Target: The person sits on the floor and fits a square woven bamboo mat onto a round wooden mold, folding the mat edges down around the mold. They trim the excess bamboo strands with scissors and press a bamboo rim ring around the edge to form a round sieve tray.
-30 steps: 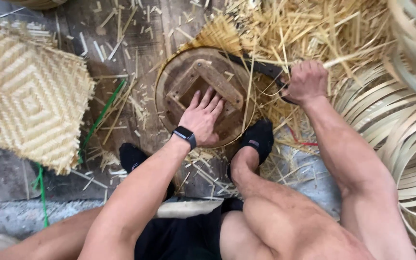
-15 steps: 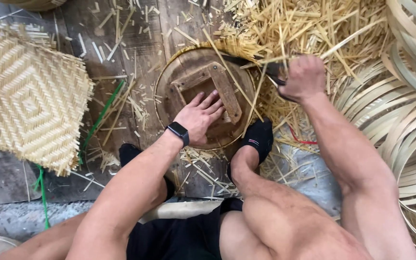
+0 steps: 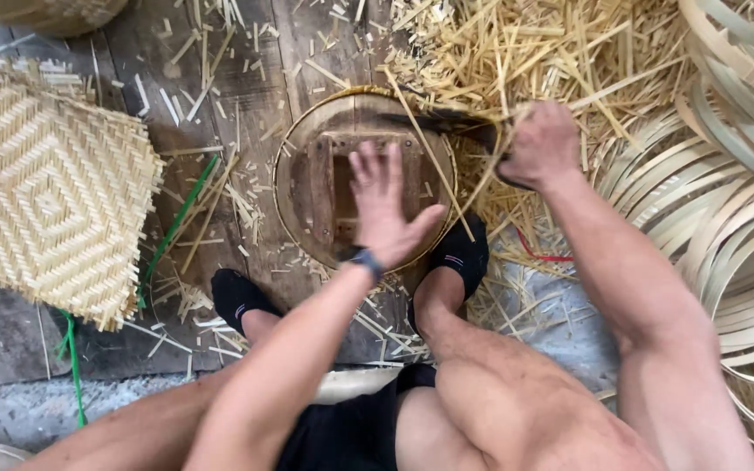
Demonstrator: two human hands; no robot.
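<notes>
Surface: weathered plank floor (image 3: 246, 105), outdoors by the look, strewn with bamboo offcuts (image 3: 551, 52). One woven mat (image 3: 45, 192), left. One stack of coiled strips (image 3: 735, 201), right. One round wooden form (image 3: 307, 183), flat between two black-socked feet. Left hand (image 3: 386, 205) lies on it, fingers spread, released. Right hand (image 3: 541, 144) clenches a dark blade (image 3: 447, 124), long axis horizontal, pointing left over the form's far rim.

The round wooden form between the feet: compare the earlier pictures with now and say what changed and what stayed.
The round wooden form has turned, so its inner frame now sits square. The left hand, fingers spread, still rests flat on it. The right hand stays closed on bamboo strips at its rim. The woven mat has not moved.
</notes>
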